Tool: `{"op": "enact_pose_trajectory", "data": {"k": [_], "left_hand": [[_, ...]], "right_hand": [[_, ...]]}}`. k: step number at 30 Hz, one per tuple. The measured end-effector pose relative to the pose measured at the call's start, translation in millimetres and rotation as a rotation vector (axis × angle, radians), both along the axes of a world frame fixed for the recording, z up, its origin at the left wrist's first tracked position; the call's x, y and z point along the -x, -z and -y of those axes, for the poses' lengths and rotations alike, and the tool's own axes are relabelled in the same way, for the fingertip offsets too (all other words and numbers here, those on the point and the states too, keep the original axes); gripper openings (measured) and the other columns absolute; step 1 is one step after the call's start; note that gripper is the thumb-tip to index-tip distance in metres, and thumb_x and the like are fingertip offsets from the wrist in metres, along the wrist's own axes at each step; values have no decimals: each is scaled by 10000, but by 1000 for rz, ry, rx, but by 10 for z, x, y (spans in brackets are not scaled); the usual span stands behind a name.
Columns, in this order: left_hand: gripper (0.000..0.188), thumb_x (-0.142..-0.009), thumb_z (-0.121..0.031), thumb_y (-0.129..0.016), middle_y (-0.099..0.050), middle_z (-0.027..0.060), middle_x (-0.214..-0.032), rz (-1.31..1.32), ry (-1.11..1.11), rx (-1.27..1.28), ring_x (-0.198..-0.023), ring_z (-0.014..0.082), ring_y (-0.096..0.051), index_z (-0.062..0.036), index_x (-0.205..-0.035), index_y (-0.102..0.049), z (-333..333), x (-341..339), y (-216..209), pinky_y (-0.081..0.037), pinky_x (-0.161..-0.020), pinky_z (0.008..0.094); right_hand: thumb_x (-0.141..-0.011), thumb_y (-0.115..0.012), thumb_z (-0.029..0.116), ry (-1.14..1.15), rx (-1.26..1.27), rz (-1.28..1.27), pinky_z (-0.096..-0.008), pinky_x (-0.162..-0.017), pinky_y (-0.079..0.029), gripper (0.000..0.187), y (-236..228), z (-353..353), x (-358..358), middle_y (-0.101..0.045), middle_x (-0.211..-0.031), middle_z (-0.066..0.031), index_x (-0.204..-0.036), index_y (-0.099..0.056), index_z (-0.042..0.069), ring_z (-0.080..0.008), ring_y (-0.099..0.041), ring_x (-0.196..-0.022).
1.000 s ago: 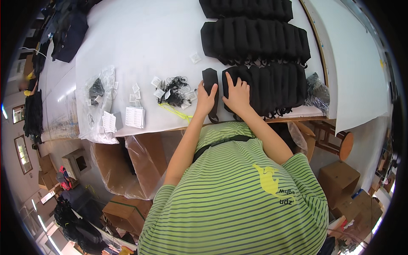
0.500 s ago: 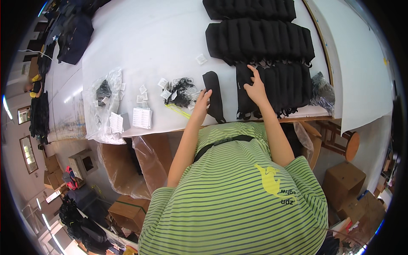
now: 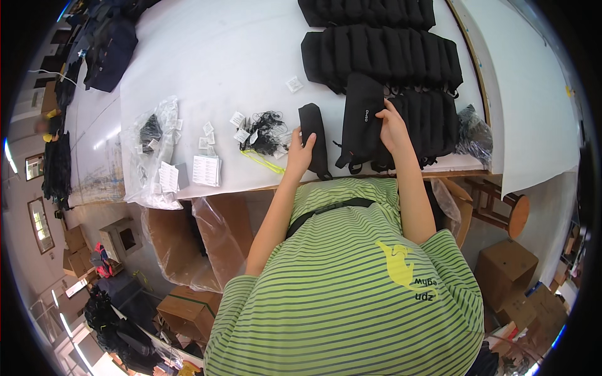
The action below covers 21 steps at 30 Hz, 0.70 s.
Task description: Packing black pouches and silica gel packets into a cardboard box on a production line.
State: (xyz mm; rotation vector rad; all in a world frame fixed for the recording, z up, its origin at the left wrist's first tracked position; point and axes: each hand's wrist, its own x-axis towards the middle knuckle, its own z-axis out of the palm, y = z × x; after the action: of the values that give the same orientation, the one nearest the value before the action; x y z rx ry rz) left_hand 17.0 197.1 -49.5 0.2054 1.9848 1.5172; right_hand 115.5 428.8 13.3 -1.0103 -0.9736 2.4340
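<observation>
My left hand [image 3: 300, 151] is closed around the near left side of a slim black fabric pouch [image 3: 315, 135], which lies lengthwise near the table's front edge. To its right, a wider black pouch [image 3: 362, 116] with a small pale mark is gripped by my right hand [image 3: 394, 127], thumb on its face and fingers behind the right edge. This wider pouch is lifted and slightly tilted in front of a packed row of similar pouches [image 3: 429, 125]. Beside my left hand lies a tangle of thin black cords with white tags [image 3: 266, 133] and a yellow-green cord [image 3: 263, 163].
Two further rows of black pouches [image 3: 382, 56] fill the far right of the white table [image 3: 213, 56]. On the left are a clear plastic bag [image 3: 150, 156] and a stack of printed cards [image 3: 206, 170]. Open cartons [image 3: 172, 241] stand below the table edge.
My right hand has taken hold of the end pouch of the near row and pulled it up and slightly left. My left hand stays at the slim pouch.
</observation>
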Motion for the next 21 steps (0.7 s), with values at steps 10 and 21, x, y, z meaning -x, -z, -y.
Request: {"op": "enact_pose_trajectory", "data": {"k": [10,21], "left_hand": [[429,-924,-207,-579,-658,213,-1003,-271,39,76,-903,308,-654,-26,-1280,-423,-24,-123,-116,-486,-785,358],[436,-914,-273,-594,-626,240,-1096,-393,26,156,-907,348,-650,-52,-1263,-453,-187,-40,-319,-495,-783,371]], "right_hand": [[-843,-446,28,-188,153,227,-322,-959,-404,461,234,813,380,-568,-1153,-110,-1304,-463,6,-206,-531,-1045],[-824,-687,382,-343,-587,257,-338,-1021,-377,829,462,888,158,-438,-1377,-181,-1443,-277,15,-244,-450,-1257]]}}
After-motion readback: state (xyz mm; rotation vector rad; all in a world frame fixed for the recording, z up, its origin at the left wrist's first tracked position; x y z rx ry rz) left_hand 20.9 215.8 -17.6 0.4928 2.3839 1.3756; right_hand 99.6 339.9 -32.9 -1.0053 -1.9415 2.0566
